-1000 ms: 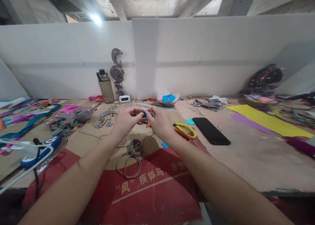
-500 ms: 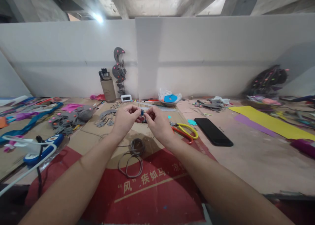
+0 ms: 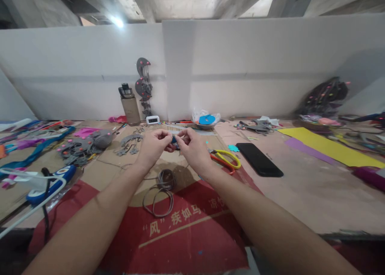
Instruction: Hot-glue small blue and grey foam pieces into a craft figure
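My left hand [image 3: 155, 144] and my right hand [image 3: 192, 148] meet over the cardboard, fingertips pinched together. Between them is a small dark blue piece [image 3: 173, 139], mostly covered by the fingers, so its kind cannot be made out. Both hands are closed on it. Below them lies a loosely coiled grey cord [image 3: 158, 202], one strand running off to the left. Scissors with yellow and orange handles [image 3: 230, 157] rest just right of my right hand. Grey felt cut-outs [image 3: 129, 143] lie left of my left hand.
A black phone [image 3: 259, 159] lies on the right, with yellow sheet material [image 3: 333, 146] beyond it. Toward the wall stand a bottle [image 3: 130, 109], a small white clock [image 3: 152, 120] and a bowl [image 3: 206, 126]. On the left are a blue-and-white power strip [image 3: 51, 184] and grey pieces with pink-headed pins [image 3: 86, 146].
The whole view has shifted slightly. Both hands stay together at the same spot, with the small blue piece between the fingertips; only slight finger movement shows.
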Motion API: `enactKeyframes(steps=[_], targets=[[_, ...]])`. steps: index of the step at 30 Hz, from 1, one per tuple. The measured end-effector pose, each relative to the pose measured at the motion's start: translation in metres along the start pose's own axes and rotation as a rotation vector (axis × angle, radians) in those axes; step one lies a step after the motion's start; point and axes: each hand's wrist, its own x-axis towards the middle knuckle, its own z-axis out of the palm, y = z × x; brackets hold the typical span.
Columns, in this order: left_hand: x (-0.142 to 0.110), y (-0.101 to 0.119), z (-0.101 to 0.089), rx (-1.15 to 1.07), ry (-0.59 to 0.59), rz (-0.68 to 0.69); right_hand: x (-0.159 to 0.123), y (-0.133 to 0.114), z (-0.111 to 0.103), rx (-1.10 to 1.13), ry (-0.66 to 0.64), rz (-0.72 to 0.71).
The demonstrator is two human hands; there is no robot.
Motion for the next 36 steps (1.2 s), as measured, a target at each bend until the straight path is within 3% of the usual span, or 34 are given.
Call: enactKeyframes(steps=[9,12,18,21,28,36], targets=[[0.006,0.005,-0.011,-0.064,-0.233,-0.16,0.007,0.003,-0.006,-0.078,-0.025,0.055],[0.005,0.006,-0.011,0.013,-0.204,-0.128,0.007,0.002,-0.007,-0.103,-0.036,0.043],[0.0,0.002,-0.005,0.359,-0.136,0.121,0.004,-0.001,-0.007,-0.173,-0.063,0.018],[0.0,0.001,-0.006,0.417,-0.086,0.166,0.001,-0.001,-0.004,-0.154,-0.074,-0.022],[0.005,0.001,-0.009,0.2,0.037,0.032,-0.003,-0.001,0.003,-0.01,-0.031,-0.084],[0.004,0.001,-0.005,0.04,0.013,-0.029,0.0,-0.001,0.001,0.007,-0.016,-0.001]])
